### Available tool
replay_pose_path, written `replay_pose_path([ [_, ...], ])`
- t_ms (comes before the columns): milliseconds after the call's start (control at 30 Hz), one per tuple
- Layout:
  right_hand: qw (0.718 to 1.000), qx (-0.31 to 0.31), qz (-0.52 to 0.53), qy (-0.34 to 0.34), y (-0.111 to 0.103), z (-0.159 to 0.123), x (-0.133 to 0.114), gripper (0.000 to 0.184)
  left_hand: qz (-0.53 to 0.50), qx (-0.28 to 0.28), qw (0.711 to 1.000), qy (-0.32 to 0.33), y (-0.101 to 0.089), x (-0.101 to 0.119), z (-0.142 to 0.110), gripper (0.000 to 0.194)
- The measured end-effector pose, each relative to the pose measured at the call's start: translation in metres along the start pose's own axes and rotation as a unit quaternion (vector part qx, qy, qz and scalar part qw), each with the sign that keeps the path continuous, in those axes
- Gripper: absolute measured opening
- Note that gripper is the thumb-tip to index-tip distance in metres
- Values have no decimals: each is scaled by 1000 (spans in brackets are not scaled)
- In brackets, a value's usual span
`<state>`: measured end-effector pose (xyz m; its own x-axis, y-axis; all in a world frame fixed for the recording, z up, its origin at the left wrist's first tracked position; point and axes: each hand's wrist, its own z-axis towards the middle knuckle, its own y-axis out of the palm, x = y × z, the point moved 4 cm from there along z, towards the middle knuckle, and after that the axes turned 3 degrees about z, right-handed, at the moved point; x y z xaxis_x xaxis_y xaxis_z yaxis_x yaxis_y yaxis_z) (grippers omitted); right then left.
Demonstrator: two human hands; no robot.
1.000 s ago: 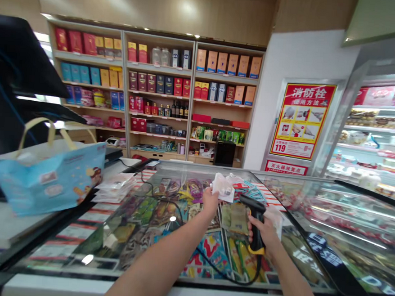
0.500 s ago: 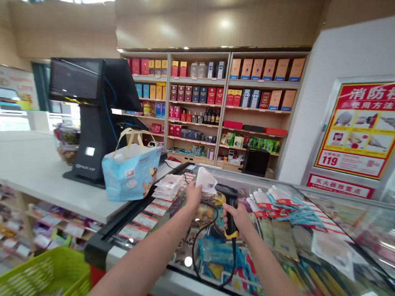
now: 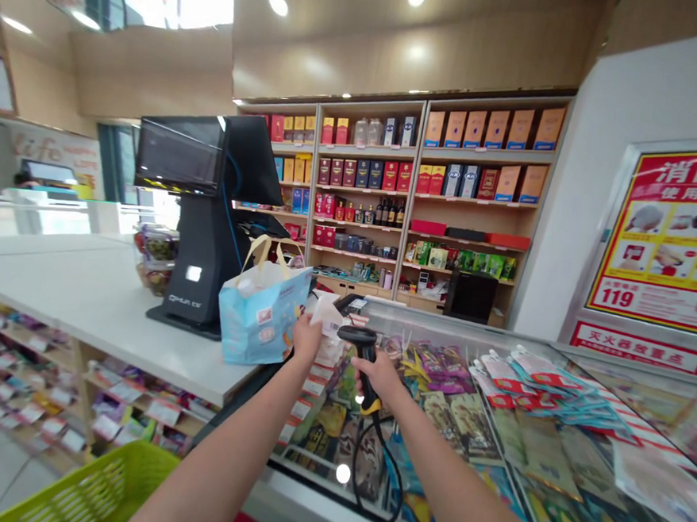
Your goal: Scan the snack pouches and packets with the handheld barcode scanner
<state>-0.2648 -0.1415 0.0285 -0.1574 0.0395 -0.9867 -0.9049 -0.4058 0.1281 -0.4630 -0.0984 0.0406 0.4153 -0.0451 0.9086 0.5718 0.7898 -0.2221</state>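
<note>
A shop is shown, with a wood-panelled wall lit by round ceiling lamps. A white table (image 3: 43,267) is set at the left, and a black point-of-sale terminal (image 3: 198,235) is stood on it. Beside the table, a glass-topped freezer (image 3: 301,504) is placed. The back wall is lined with wooden shelving (image 3: 422,167), by which boxed goods and bottles are held in rows. At the right, a framed red-and-yellow poster (image 3: 672,236) is mounted on a white wall.

Frozen goods in colourful wrappers are seen through the freezer's glass. On top of the glass, red, white and blue spouted pouches (image 3: 543,386) are piled, and a translucent white bag (image 3: 664,482) is laid near them. A light-blue shopping bag (image 3: 261,322) with cream handles is stood upright at the table's edge; its contents cannot be made out. Behind the terminal, clear containers (image 3: 156,259) are filled with dark items. A lime-green basket (image 3: 99,486) is seen low at the left.

A white packet (image 3: 326,313) is pinched by the left hand (image 3: 307,338) just beside the shopping bag. A black barcode scanner (image 3: 362,345) is gripped by its handle in the right hand (image 3: 379,377), above the freezer, with its cable looped below.
</note>
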Motion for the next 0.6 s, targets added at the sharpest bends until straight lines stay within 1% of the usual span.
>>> replay_pose_path([
  [67, 1000, -2, -1, 5, 7, 4, 1, 37, 79, -6, 996, 31, -6, 0, 7, 17],
  [167, 1000, -4, 1, 11, 12, 6, 4, 39, 145, -14, 987, 67, -8, 0, 10, 27],
  [233, 1000, -2, 1, 14, 11, 6, 6, 37, 174, -4, 979, 109, -8, 2, 7, 32],
  [300, 1000, 6, -1, 12, 6, 5, 6, 33, 198, 7, 969, 146, -8, 7, 1, 33],
  [400, 1000, 21, 3, 1, -7, 0, 3, 30, 214, 21, 959, 185, -7, 16, -12, 30],
  [467, 999, 39, 16, -2, -20, -6, 0, 32, 203, 24, 954, 219, -3, 25, -24, 29],
  [533, 998, 62, 28, -5, -36, -14, -3, 34, 173, 13, 951, 257, 6, 35, -39, 26],
  [600, 996, 86, 33, -15, -57, -23, -5, 34, 134, -14, 948, 289, 22, 44, -56, 23],
])
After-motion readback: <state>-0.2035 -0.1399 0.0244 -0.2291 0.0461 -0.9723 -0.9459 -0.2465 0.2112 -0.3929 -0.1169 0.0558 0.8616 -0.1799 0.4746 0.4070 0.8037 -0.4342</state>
